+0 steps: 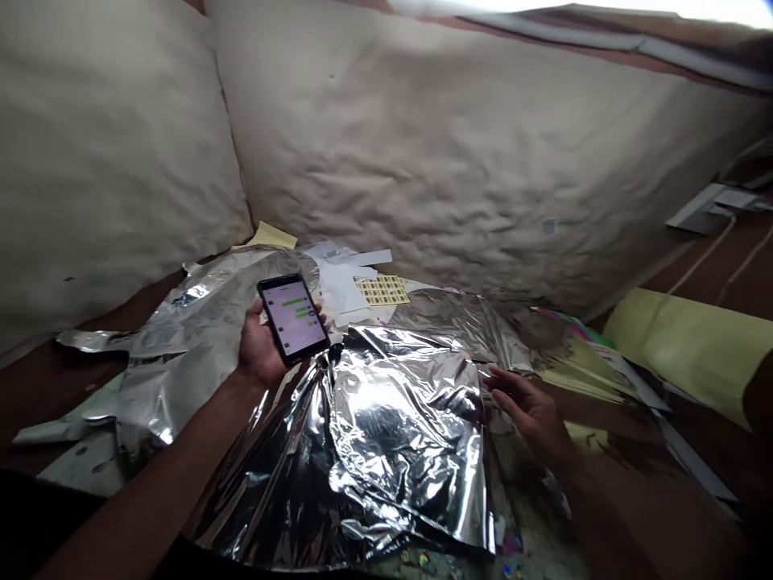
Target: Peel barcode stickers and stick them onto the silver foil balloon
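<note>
Here, the left hand [261, 350] grips a smartphone [293, 316]; the right hand [525, 411] lies open beside crumpled silver foil [404, 435].

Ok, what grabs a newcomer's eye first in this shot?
The crumpled silver foil dominates the middle foreground, glaring under the light. Above it, the left hand holds up a phone showing a chat screen, while the open right hand sits at the foil's right edge. A beige padded wall fills the background.
</note>
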Action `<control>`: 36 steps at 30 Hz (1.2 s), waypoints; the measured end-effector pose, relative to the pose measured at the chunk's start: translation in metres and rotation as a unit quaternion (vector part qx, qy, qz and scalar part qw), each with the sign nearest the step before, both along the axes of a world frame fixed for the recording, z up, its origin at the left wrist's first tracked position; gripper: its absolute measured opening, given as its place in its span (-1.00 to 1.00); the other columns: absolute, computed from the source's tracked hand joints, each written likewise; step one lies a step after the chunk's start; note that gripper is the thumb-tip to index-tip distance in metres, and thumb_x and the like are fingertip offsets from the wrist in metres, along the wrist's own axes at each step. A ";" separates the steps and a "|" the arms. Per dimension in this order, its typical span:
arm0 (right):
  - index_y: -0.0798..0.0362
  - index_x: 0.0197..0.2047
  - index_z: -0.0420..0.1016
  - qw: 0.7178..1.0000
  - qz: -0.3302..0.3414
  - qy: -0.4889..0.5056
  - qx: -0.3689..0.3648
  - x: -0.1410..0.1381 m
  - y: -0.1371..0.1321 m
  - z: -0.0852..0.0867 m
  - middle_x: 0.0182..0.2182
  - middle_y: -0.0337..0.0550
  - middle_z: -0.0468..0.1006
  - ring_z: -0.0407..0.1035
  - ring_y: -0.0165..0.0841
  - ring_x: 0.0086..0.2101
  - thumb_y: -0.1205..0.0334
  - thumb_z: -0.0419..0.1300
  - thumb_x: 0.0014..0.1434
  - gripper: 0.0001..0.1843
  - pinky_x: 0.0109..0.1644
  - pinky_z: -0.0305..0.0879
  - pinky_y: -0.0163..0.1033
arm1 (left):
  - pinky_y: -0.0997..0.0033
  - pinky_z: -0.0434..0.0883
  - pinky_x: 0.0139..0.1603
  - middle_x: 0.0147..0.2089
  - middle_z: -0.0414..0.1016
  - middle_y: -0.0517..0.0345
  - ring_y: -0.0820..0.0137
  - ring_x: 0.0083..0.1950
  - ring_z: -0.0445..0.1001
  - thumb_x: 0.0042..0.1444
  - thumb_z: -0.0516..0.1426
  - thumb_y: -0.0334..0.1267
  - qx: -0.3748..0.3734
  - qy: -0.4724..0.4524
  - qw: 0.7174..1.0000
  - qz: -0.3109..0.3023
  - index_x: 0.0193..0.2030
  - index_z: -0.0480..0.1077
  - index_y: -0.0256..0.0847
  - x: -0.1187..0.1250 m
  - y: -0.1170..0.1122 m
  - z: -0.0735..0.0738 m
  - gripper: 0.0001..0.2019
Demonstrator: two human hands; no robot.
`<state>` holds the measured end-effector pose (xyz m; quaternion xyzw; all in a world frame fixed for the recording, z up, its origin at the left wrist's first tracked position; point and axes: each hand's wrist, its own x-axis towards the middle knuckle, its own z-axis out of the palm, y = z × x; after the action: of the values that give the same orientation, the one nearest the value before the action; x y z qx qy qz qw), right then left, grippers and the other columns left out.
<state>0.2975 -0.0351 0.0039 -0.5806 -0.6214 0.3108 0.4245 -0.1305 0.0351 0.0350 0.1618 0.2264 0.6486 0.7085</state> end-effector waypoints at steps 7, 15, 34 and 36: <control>0.04 0.12 0.41 0.995 -0.039 -0.058 0.064 0.005 -0.002 -0.002 -0.12 -0.04 0.59 0.49 -0.19 -0.11 0.08 0.17 0.23 -0.58 0.05 0.39 -0.05 | -0.14 0.54 -0.22 -0.01 0.52 -0.23 -0.03 -0.06 0.52 0.16 -0.01 0.06 0.037 0.062 0.996 0.054 0.15 0.34 -0.33 0.002 -0.003 0.007 -0.43; -0.01 0.11 0.43 0.987 -0.024 -0.135 0.084 -0.003 -0.008 -0.002 -0.10 -0.10 0.59 0.48 -0.21 -0.10 0.14 0.13 0.27 -0.64 0.02 0.38 -0.11 | -0.17 0.54 -0.23 0.00 0.52 -0.25 -0.08 -0.05 0.52 0.16 0.01 0.05 0.016 0.077 0.996 0.049 0.15 0.36 -0.30 0.008 -0.004 0.009 -0.45; -0.03 0.15 0.39 0.983 -0.007 -0.168 0.073 -0.004 -0.008 -0.008 -0.09 -0.07 0.58 0.48 -0.16 -0.09 0.07 0.11 0.28 -0.59 -0.06 0.44 -0.09 | -0.28 0.45 -0.06 0.22 0.36 -0.26 -0.11 0.21 0.35 0.34 -0.12 -0.02 0.022 0.033 0.997 -0.066 0.30 0.18 -0.26 -0.002 0.003 -0.003 -0.49; -0.02 0.15 0.39 0.982 -0.013 -0.176 0.072 -0.004 -0.008 -0.009 -0.08 -0.04 0.58 0.50 -0.14 -0.11 0.06 0.11 0.27 -0.58 -0.24 0.48 -0.15 | -0.16 0.52 -0.12 0.24 0.34 -0.21 -0.09 0.20 0.36 0.35 -0.12 -0.03 0.021 0.042 0.995 -0.093 0.31 0.19 -0.21 0.001 0.003 -0.001 -0.51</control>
<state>0.2939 -0.0428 -0.0054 -0.6022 -0.6994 0.1531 0.3533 -0.1291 0.0381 0.0341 0.2237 0.2260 0.5770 0.7523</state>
